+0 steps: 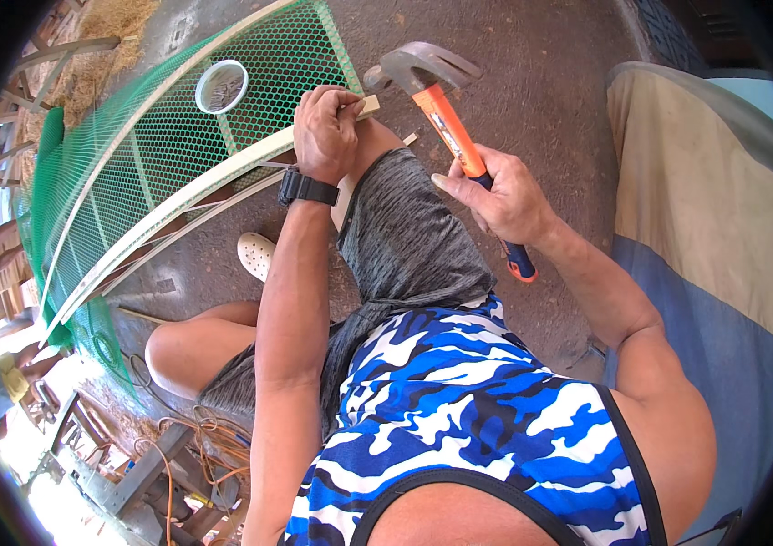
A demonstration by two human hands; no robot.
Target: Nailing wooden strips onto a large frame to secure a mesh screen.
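My right hand (507,196) is wrapped round the handle of a claw hammer (446,126) with an orange and dark blue grip. The hammer's metal head is raised just right of the frame's end. My left hand (325,135) rests on the end of a pale wooden strip (182,198), fingertips pinched together there. Whatever they pinch, if anything, is too small to make out. The strip edges a long curved frame covered with green mesh netting (286,55). On the netting stands a round white tub (199,93) with small thin metal pieces inside, perhaps nails.
My bent leg (414,227) in grey shorts is under the frame's near end. A cloth-covered object (696,209), beige and blue, stands at the right. Orange cords (223,437) and timber lie at the lower left. Another person (9,382) is at the far left edge.
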